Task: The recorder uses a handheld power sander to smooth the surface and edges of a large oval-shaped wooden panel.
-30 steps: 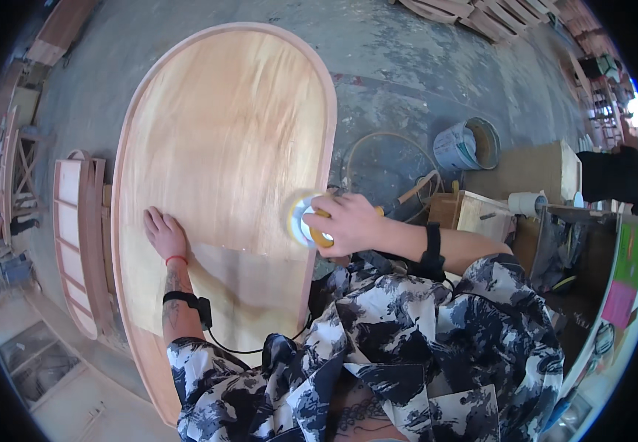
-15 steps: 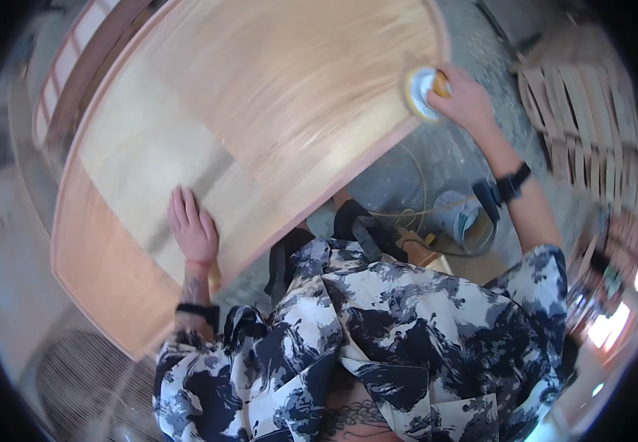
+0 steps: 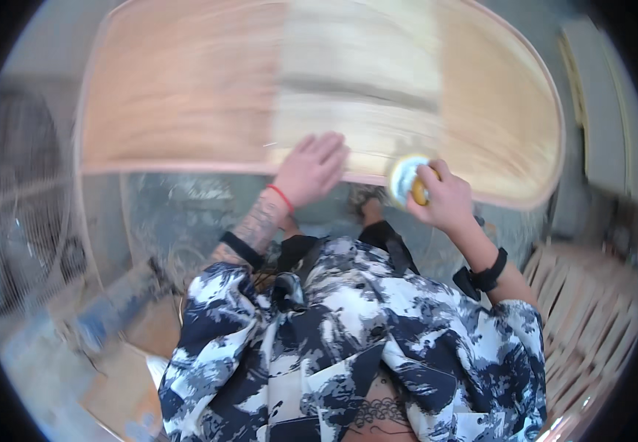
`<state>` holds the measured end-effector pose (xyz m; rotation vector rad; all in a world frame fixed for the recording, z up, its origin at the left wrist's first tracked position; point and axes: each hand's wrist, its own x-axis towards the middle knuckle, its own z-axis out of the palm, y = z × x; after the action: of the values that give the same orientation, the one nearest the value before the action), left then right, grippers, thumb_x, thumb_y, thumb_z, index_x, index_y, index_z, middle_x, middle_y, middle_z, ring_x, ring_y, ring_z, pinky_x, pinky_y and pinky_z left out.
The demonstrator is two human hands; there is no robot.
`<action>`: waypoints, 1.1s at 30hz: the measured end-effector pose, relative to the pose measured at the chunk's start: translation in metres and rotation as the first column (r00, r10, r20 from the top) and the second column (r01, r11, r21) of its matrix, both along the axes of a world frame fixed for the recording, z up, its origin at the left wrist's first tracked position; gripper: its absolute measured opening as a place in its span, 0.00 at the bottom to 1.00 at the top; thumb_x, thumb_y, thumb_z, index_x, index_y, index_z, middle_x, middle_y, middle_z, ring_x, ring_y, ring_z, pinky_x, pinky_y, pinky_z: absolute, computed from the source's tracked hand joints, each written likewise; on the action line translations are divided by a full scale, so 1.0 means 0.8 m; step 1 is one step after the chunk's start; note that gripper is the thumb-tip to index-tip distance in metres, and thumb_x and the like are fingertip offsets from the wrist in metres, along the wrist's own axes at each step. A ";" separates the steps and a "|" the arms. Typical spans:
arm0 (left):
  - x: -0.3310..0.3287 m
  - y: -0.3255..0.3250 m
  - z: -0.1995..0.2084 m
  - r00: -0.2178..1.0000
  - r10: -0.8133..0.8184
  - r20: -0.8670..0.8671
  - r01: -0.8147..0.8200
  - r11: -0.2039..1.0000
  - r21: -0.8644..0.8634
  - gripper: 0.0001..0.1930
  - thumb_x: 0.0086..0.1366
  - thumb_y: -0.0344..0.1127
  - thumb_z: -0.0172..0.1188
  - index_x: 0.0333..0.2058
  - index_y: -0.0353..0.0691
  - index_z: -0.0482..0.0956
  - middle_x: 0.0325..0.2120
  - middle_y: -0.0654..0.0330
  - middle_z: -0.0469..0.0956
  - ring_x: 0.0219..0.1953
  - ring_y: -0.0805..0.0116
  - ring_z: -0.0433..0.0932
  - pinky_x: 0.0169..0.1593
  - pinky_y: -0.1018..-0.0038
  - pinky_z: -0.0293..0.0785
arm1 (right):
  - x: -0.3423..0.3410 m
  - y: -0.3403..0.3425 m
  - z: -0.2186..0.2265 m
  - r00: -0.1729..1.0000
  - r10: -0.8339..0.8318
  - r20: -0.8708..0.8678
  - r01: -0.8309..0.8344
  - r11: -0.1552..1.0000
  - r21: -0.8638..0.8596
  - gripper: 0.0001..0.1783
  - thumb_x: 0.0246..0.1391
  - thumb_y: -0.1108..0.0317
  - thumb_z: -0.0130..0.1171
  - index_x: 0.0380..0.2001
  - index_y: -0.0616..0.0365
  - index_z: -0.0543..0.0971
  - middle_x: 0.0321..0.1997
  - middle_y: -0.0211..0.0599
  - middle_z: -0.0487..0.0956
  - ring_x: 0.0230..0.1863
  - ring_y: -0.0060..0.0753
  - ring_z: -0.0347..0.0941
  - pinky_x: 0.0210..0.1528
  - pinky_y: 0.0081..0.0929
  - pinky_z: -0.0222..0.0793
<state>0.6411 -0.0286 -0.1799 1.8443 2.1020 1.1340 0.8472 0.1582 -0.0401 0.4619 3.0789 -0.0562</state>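
A large rounded wooden panel [image 3: 208, 96] with a pale band across its middle lies in front of me, somewhat blurred. My left hand [image 3: 312, 169] rests flat on its near edge, fingers stretched out and holding nothing. In my right hand [image 3: 440, 197] is a round hand pad [image 3: 404, 177], a white disc with a yellow rim and an orange knob; my fingers close round the knob. The pad is at the panel's near edge, right of my left hand; whether its face touches the wood I cannot tell.
Slatted wooden pieces [image 3: 584, 331] stand at the lower right. Pale boards [image 3: 603, 103] lean at the far right. A round wire-grilled object, likely a fan [image 3: 24, 199], is at the left. Below it lie brown sheets [image 3: 124, 390] on the floor.
The view has turned, so the panel now lies level across the top. My right hand has brought the pad from the panel's far right end to its near edge, closer to my left hand.
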 end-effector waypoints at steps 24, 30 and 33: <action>0.284 -0.185 -0.294 0.160 0.838 0.522 -0.188 0.545 -0.817 0.25 0.68 0.52 0.46 0.45 0.35 0.80 0.46 0.40 0.78 0.53 0.42 0.74 0.57 0.58 0.68 | -0.290 0.051 -0.036 0.984 -0.117 0.134 0.130 0.987 -0.093 0.30 0.49 0.46 0.57 0.51 0.54 0.71 0.50 0.51 0.75 0.47 0.54 0.78 0.47 0.50 0.74; 0.218 -0.228 -0.264 0.153 0.866 0.476 -0.296 0.500 -0.814 0.26 0.68 0.54 0.48 0.46 0.35 0.79 0.43 0.42 0.80 0.50 0.43 0.76 0.55 0.59 0.70 | -0.342 0.004 -0.036 0.993 -0.053 0.110 0.068 0.988 -0.141 0.28 0.50 0.50 0.59 0.51 0.54 0.70 0.49 0.49 0.74 0.47 0.50 0.79 0.45 0.47 0.74; 0.116 -0.204 -0.233 0.213 0.811 0.544 -0.508 0.568 -0.648 0.21 0.69 0.48 0.51 0.39 0.32 0.79 0.29 0.59 0.81 0.30 0.70 0.78 0.36 0.71 0.72 | -0.341 -0.003 -0.041 1.000 0.012 0.022 -0.009 0.991 -0.132 0.29 0.49 0.53 0.61 0.51 0.54 0.68 0.49 0.48 0.73 0.46 0.49 0.79 0.45 0.46 0.74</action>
<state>0.7342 -0.1914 -0.3667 -0.0470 2.1960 1.2526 0.5745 0.1560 -0.0727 0.4362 3.0299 -0.2500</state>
